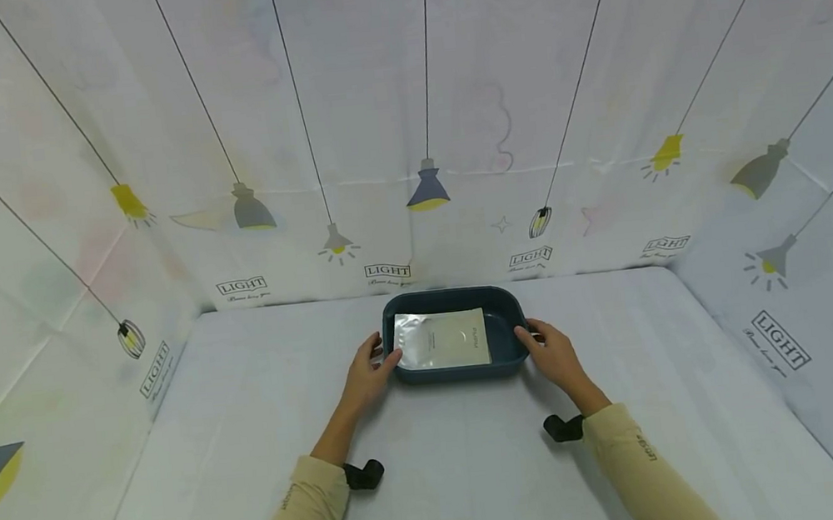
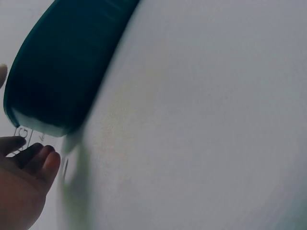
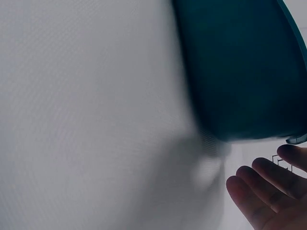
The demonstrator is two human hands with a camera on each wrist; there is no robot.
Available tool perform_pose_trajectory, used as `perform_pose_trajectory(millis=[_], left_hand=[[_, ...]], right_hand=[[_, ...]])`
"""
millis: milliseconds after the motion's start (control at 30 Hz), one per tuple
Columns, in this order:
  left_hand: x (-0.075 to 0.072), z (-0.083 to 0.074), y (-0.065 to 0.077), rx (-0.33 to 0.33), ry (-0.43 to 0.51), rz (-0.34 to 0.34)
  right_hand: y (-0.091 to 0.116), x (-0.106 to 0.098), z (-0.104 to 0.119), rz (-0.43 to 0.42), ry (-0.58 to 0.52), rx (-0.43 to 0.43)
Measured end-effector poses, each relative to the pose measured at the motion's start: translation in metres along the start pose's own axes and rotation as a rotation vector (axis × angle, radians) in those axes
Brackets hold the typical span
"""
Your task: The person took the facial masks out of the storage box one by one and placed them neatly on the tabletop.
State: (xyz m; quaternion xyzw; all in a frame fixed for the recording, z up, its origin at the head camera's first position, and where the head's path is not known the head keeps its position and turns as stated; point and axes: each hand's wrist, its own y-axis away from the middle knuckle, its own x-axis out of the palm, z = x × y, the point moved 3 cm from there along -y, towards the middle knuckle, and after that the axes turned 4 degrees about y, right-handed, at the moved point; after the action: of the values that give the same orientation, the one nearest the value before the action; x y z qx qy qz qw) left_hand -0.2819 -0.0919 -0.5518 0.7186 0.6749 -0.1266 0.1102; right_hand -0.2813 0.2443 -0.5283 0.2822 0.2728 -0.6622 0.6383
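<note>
A dark blue-green rectangular tray [image 1: 504, 331] with rounded corners sits at the far side of the white table. Inside it, toward the left, lies a flat silvery pouch [image 1: 443, 339] with small print. My left hand [image 1: 369, 375] is at the tray's left end, thumb over the rim by the pouch; in the left wrist view its loosely bent fingers [image 2: 41, 160] are a little apart from the tray wall. At the right end is my right hand [image 1: 556, 358], thumb at the rim. Its spread fingers [image 3: 268, 179] appear just off the wall in the right wrist view.
A white cloth covers the table [image 1: 467, 473]. Behind and at both sides hang white curtains [image 1: 368, 72] printed with lamps and the word LIGHT. Black wrist mounts [image 1: 364, 475] stick out inward from both beige sleeves [image 1: 301, 514].
</note>
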Motion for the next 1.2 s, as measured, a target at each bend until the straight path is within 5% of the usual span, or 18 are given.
perform_pose_trajectory(millis=[800, 1200], left_hand=[[0.004, -0.003, 0.001, -0.045, 0.167, -0.091], [0.003, -0.008, 0.005, 0.014, 0.172, -0.165]], right_hand=[[0.006, 0.008, -0.003, -0.137, -0.365, 0.126], [0.013, 0.007, -0.004, -0.148, -0.485, 0.146]])
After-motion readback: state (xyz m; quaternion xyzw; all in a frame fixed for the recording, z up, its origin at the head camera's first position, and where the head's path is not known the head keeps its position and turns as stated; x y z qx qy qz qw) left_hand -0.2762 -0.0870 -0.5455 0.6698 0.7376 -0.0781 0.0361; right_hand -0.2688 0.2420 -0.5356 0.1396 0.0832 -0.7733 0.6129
